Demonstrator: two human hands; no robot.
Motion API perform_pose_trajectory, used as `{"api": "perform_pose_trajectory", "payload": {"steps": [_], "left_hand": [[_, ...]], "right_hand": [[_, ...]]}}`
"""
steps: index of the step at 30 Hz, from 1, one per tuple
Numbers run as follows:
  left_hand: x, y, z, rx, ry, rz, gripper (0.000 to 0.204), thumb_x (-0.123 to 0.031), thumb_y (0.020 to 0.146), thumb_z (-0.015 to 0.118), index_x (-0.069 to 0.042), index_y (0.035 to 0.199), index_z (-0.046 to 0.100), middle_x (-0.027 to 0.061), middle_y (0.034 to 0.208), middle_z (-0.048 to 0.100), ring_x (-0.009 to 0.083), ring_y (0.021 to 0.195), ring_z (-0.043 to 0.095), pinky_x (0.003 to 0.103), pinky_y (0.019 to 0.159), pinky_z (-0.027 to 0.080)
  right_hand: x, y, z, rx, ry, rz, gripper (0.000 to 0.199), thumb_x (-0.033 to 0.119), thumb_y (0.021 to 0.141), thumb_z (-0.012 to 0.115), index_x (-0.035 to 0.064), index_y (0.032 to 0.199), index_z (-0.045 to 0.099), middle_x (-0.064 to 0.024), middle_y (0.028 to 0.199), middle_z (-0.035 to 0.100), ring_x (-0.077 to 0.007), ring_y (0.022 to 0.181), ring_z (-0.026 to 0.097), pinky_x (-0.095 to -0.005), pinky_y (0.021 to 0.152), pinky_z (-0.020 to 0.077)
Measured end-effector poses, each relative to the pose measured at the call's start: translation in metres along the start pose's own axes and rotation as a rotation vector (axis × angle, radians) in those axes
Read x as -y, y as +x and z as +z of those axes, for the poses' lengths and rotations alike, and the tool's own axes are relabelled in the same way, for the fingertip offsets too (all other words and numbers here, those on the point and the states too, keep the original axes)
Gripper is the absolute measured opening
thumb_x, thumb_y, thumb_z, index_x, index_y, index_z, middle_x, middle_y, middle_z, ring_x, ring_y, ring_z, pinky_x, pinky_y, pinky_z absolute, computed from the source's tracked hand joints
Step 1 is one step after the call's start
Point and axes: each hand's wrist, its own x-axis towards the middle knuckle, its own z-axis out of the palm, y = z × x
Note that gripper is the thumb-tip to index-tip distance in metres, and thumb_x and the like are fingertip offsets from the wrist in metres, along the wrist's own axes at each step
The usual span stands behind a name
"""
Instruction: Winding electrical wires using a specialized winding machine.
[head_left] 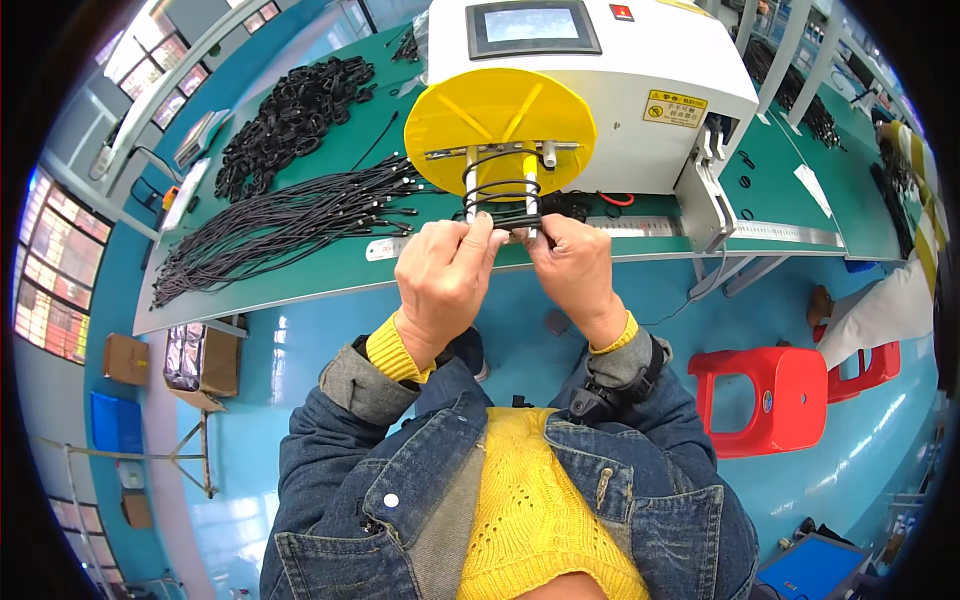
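Observation:
A black cable (505,188) winds in loose loops around two pegs that stick out from the yellow disc (430,120) of a white machine (620,90). At the near ends of these pegs, my left hand (447,275) pinches the cable by the left peg. My right hand (580,270) has its fingers closed on the same cable by the right peg. Between the two hands several turns lie bunched together. The fingertips are partly hidden behind the cable and pegs.
Straight black cables (290,225) lie in a bundle left of the machine, with a heap of coiled cables (290,120) behind them. A metal ruler (640,227) runs along the front edge of the green table (250,300). Red stools (775,400) stand at right, near another person's leg (880,310).

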Motion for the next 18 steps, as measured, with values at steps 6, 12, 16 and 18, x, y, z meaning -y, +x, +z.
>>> {"api": "perform_pose_trajectory", "payload": {"steps": [6,12,16,18], "left_hand": [[0.011,0.017,0.001,0.188,-0.03,0.036,0.024,-0.011,0.072,0.066,0.0,0.093,0.062,0.0064,0.07,0.051,0.0213,0.063,0.054,0.03,0.053,0.044],[-0.004,-0.004,0.003,0.064,0.148,0.063,0.025,-0.01,0.072,0.064,-0.001,0.095,0.061,0.0073,0.076,0.053,0.0213,0.067,0.055,0.03,0.054,0.045],[-0.001,0.0,0.0,0.102,0.116,0.033,0.027,-0.011,0.071,0.065,-0.001,0.095,0.061,0.0072,0.076,0.052,0.0212,0.068,0.055,0.031,0.055,0.045],[0.002,0.005,0.0,0.118,0.097,0.018,0.027,-0.011,0.071,0.065,0.0,0.095,0.06,0.0071,0.075,0.052,0.0212,0.068,0.055,0.031,0.056,0.045]], "right_hand": [[0.0,0.001,0.0,-0.031,0.014,-0.005,0.017,0.006,0.071,0.065,0.0012,0.06,0.053,-0.0152,0.055,0.05,-0.0296,0.047,0.049,-0.0342,0.042,0.0363],[-0.003,-0.001,0.004,-0.035,0.01,0.012,0.02,0.009,0.074,0.065,0.0014,0.06,0.052,-0.0151,0.056,0.051,-0.0301,0.047,0.049,-0.0352,0.044,0.0382],[-0.004,0.0,0.001,-0.028,0.041,0.002,0.025,0.015,0.075,0.065,0.0023,0.058,0.052,-0.0143,0.055,0.052,-0.0318,0.049,0.051,-0.0373,0.046,0.0416],[0.001,-0.001,-0.002,0.016,-0.024,0.041,0.024,0.014,0.075,0.065,0.0023,0.058,0.053,-0.014,0.055,0.053,-0.0318,0.048,0.051,-0.0365,0.046,0.0426]]}}
